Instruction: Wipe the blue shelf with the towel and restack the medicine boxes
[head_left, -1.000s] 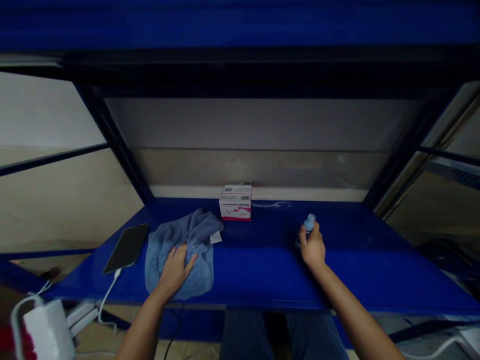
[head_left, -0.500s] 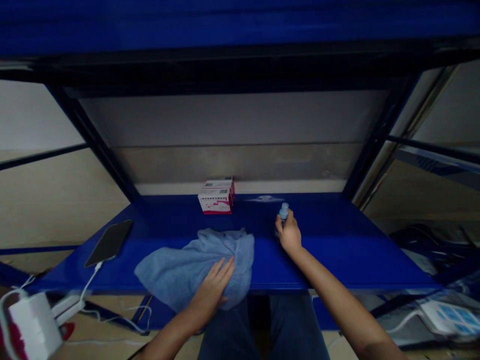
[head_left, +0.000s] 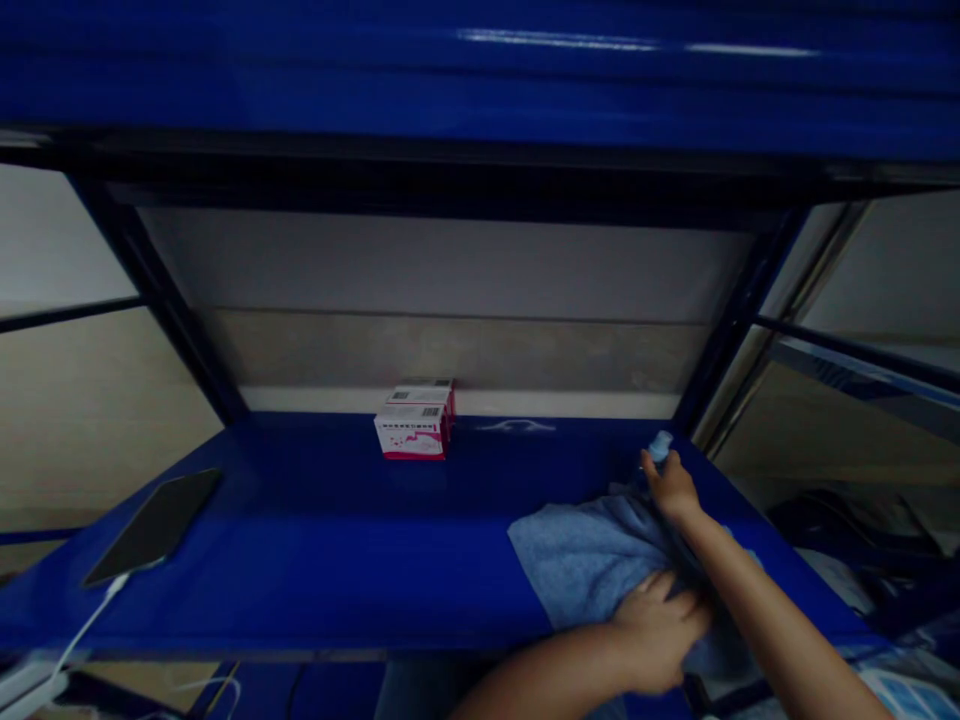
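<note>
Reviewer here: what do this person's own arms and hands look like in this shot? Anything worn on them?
The left hand and right hand are bare, with no gloves. No sleeve, watch, band or cable shows on the left forearm or the right forearm. No rings are apparent, though the image is dim.

The towel (head_left: 592, 565) has moved from the middle of the shelf (head_left: 300, 570) to its right end, well right of the box (head_left: 412, 430). The left hand (head_left: 656, 630) has gone with it and now presses on the towel at the lower right of the frame, reaching under the right forearm. The right hand (head_left: 671, 488) has shifted right too, still gripping the bottle (head_left: 660, 446), now above the towel's far edge. The view has swung right, putting the phone (head_left: 154, 525) further left.
</note>
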